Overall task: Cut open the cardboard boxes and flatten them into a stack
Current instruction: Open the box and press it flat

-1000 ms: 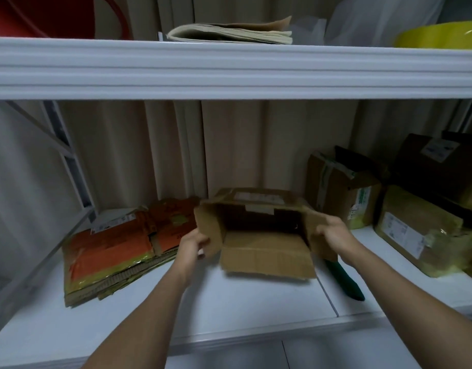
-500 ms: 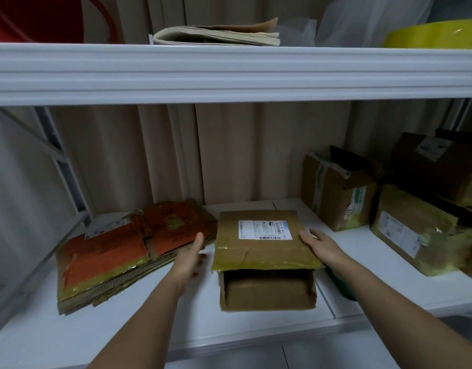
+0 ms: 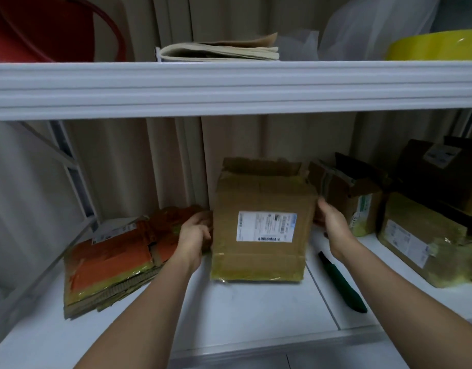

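Note:
A brown cardboard box [image 3: 261,225] with a white shipping label and yellowish tape stands on the white shelf [image 3: 256,310], its label face toward me and its open flaps at the top. My left hand [image 3: 195,233] holds the box's left side with curled fingers. On the box's right side my right hand [image 3: 332,222] holds it, fingers reaching behind. A stack of flattened orange and brown cardboard [image 3: 115,259] lies to the left. A dark green cutter [image 3: 341,283] lies on the shelf just right of the box.
Several taped cardboard boxes [image 3: 421,235] sit at the right of the shelf. The upper shelf edge [image 3: 229,86] runs overhead, bearing folded paper [image 3: 221,50], a red tub [image 3: 37,27] and a yellow bowl [image 3: 434,47]. A beige curtain hangs behind.
The box was turned from lying with its open end toward me, to label up, to standing upright with the label facing me. Both hands stayed at its sides.

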